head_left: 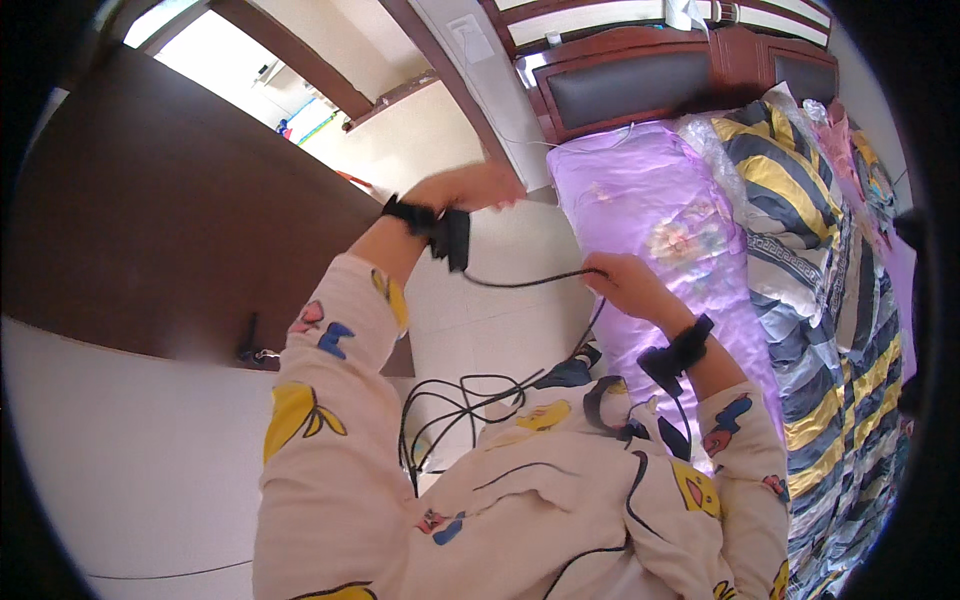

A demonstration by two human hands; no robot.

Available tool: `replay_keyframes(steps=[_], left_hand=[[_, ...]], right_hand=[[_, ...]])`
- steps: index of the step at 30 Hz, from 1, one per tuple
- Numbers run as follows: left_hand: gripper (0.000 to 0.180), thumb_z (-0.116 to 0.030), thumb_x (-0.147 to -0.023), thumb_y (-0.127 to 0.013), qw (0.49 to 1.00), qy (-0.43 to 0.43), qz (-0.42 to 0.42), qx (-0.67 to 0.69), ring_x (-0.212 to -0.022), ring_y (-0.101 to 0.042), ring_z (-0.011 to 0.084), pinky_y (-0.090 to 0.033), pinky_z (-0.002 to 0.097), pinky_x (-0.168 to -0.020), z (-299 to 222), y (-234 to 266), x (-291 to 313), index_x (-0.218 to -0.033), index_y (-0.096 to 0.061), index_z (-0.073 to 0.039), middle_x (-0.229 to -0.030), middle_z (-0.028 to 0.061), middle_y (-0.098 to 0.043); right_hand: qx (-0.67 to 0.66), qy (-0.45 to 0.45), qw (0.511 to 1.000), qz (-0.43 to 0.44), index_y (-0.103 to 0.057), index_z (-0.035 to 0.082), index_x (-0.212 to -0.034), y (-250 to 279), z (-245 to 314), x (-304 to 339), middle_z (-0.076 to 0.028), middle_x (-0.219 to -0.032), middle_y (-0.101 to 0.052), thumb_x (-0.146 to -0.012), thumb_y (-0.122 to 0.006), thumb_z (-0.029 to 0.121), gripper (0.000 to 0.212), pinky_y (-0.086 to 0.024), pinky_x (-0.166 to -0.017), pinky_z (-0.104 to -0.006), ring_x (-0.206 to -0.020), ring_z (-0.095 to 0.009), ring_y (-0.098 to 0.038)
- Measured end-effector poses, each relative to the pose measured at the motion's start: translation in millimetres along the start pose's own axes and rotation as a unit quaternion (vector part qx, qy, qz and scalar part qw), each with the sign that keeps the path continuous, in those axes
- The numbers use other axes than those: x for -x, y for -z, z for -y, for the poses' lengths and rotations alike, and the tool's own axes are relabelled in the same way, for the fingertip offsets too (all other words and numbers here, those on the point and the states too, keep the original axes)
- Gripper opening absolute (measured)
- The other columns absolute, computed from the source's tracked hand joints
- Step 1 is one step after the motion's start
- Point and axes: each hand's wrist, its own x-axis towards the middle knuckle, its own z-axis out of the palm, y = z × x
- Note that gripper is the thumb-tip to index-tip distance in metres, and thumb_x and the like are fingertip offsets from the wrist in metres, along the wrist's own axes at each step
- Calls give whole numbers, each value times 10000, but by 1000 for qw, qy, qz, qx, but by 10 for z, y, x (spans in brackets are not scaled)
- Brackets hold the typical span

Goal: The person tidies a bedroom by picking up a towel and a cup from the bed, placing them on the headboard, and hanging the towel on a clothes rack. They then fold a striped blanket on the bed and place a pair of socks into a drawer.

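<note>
My left hand [472, 187] is raised in the middle of the view, beside the dark door. Motion smears its fingers, so their pose is unclear. A black strap with a small black box-shaped device [455, 240] is around my left wrist. From that device a thin black cable [515, 284] runs across to my right hand [632, 288], whose closed fingers grip it. Past the fingers, the cable drops toward my lap. My right wrist wears a similar black strapped device [675, 357]. Loops of black cable [462, 405] hang in front of my printed cream clothing.
A dark brown door [170, 210] stands at the left, with a doorway behind it. On the right is a bed with a purple floral cover [650, 200], a striped quilt [825, 400] and a reddish-brown headboard [630, 85]. Pale floor tiles [460, 335] lie between them.
</note>
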Motion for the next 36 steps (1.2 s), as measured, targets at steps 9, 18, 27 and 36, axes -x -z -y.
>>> replay_keyframes(steps=[9, 18, 27, 36], left_hand=[[280, -217, -819, -534, 940, -233, -241, -70, -824, -599, 173, -483, 316, -695, -349, 10, -1238, -1035, -588, -48, -882, 56, -620], [667, -595, -666, -709, 766, 341, 283, 465, -750, -531, 114, -444, 239, -633, -151, -2567, 534, -1039, -631, -48, -925, 65, -607], [235, -314, -851, -572, 780, 161, 300, 525, -578, -447, 62, -359, 216, -518, -138, -2071, 940, -982, -637, -130, -652, -47, -492], [443, -100, -875, -472, 890, 249, 10, 381, -579, -465, 89, -404, 207, -576, 93, -757, 1261, -1317, -452, -124, -800, 36, -561]], right_hand=[[-235, -293, 921, -107, -536, 53, -797, -150, -694, 517, -64, -679, -599, -880, -499, 260, 226, -450, -543, -310, -597, -159, -582], [-333, -217, 901, 175, -551, 52, -801, -353, -329, 749, -10, -658, -596, -846, -586, 260, 215, -423, -550, -224, -615, -89, -591], [-239, -119, 925, 271, -570, 50, -811, -321, -101, 320, -4, -667, -604, -849, -573, 271, 224, -415, -564, -252, -572, -89, -532], [-314, -126, 939, 64, -544, 42, -913, -322, 288, 51, -24, -653, -576, -881, -544, 183, 144, -407, -510, -269, -537, -119, -499]])
